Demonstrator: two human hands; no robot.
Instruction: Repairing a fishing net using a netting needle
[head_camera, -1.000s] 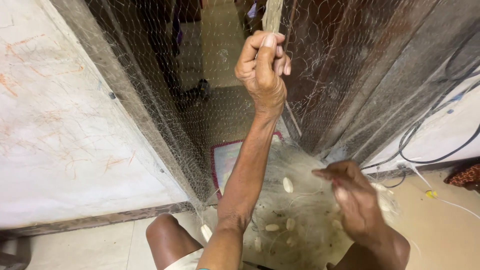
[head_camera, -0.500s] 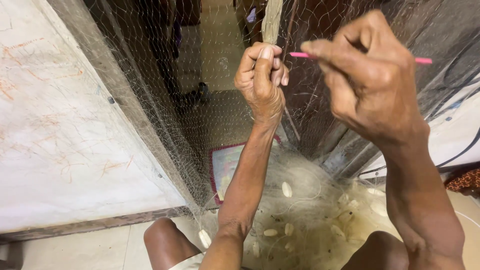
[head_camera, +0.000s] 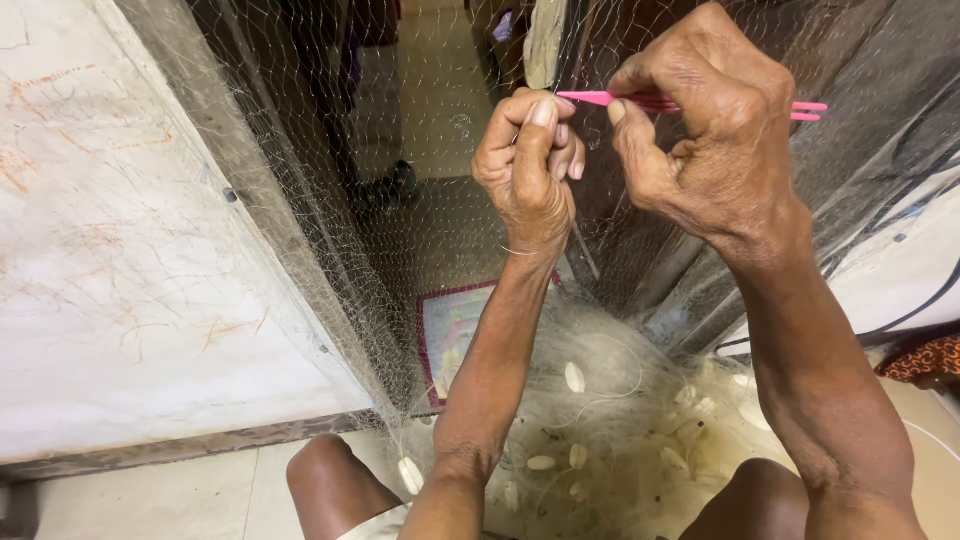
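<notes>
The pink netting needle (head_camera: 690, 102) lies horizontally, long axis three to nine o'clock, tip toward nine, pinched in the right hand (head_camera: 705, 140). The left hand (head_camera: 528, 165) is clenched on the fishing net (head_camera: 300, 230). Heaped net with white floats (head_camera: 575, 377) covers the tiled floor (head_camera: 160, 500) at six o'clock.

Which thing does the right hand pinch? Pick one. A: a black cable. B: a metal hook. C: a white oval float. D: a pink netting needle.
D: the right hand pinches a slim pink netting needle between thumb and fingers, its tip pointing toward the left hand, which grips the fishing net; the white oval floats lie in the net heap below.
</notes>
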